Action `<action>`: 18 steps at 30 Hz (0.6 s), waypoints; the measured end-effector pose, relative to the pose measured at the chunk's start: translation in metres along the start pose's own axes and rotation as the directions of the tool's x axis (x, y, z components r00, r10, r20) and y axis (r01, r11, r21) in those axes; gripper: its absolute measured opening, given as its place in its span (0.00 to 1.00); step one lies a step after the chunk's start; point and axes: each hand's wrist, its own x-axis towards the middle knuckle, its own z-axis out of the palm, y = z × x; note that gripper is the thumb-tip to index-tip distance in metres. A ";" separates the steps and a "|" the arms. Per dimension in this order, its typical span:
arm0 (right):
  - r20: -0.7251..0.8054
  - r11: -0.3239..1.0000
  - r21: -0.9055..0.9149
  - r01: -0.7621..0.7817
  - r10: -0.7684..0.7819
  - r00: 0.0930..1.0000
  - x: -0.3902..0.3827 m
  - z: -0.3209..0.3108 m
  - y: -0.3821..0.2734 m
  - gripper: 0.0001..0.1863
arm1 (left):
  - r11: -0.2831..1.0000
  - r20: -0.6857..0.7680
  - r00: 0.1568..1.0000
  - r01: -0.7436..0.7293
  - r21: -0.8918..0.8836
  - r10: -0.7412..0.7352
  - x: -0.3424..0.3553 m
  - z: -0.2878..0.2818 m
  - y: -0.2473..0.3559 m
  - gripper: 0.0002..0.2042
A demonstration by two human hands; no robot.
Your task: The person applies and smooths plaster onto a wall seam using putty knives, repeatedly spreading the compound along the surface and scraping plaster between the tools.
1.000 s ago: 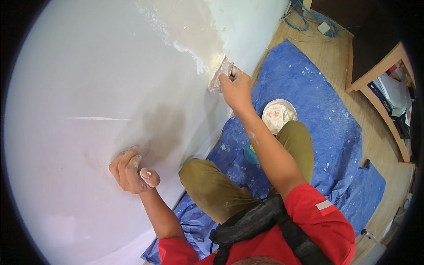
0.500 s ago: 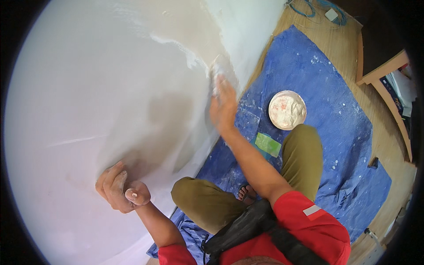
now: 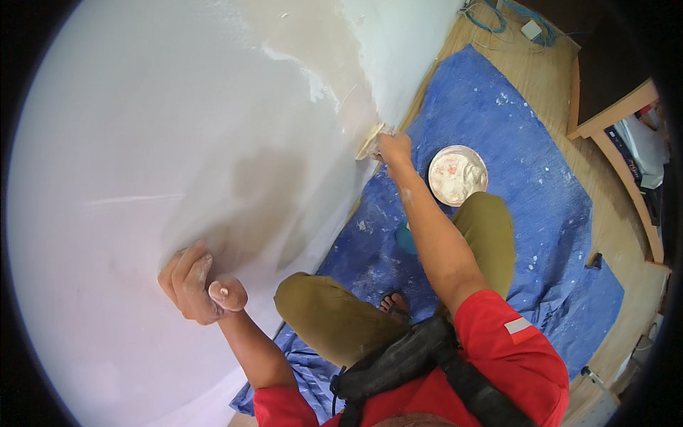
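Observation:
My right hand (image 3: 396, 149) is closed round a flat, pale yellow putty spreader (image 3: 370, 144) smeared with white. The spreader is at the bottom of the white wall (image 3: 128, 249), by the floor edge. Above it, a damp-looking beige patch of filler (image 3: 313, 43) with ragged white edges runs up the wall. My left hand (image 3: 188, 286) is held up in front of the wall at the left, powdered white. Its fingers are loosely bent, the thumb stands apart with a white dab on its tip, and no object shows in it.
A round tub of whitish putty (image 3: 459, 178) stands on the blue tarpaulin (image 3: 533, 213), beyond my right knee. A teal thing (image 3: 405, 238) is partly hidden by my right forearm. Wooden furniture (image 3: 615, 110) stands at the right, coiled blue cable (image 3: 541, 25) at the far end.
My right hand has moved down and right along the wall with the spreader, to the floor edge. My right forearm now covers the green piece on the tarpaulin. My left hand has barely moved.

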 end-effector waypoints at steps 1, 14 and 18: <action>0.045 0.999 -0.034 0.020 -0.018 0.999 -0.010 0.004 -0.014 0.13 | 1.000 0.008 1.000 0.010 -0.001 -0.010 0.000 -0.002 0.000 0.19; 0.110 0.939 -0.053 0.339 -0.332 0.937 -0.087 0.026 -0.138 0.13 | 0.988 -0.040 0.993 0.105 -0.115 -0.110 -0.003 -0.003 0.008 0.17; 0.182 0.864 0.057 0.501 -0.502 0.845 -0.128 0.015 -0.143 0.12 | 0.989 -0.027 0.995 0.090 -0.120 -0.094 -0.004 -0.005 0.006 0.18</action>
